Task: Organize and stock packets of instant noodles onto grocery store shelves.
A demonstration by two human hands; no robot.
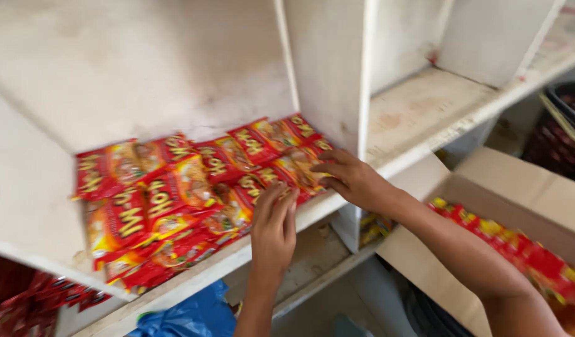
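Note:
Several red and yellow snack packets [175,193] lie in overlapping rows on a white shelf [194,274]. My left hand [274,228] rests flat against the front packets near the shelf's edge, fingers together and pointing up. My right hand [353,178] reaches in from the right and presses on the packets at the right end of the row, next to the white upright divider [328,75]. Neither hand is closed around a packet.
An open cardboard box [487,187] at the right holds more red and yellow packets. The neighbouring shelf bay [425,106] is bare and stained. A dark basket [559,131] stands at the far right. A blue plastic bag [187,315] and more red packets [25,302] lie below.

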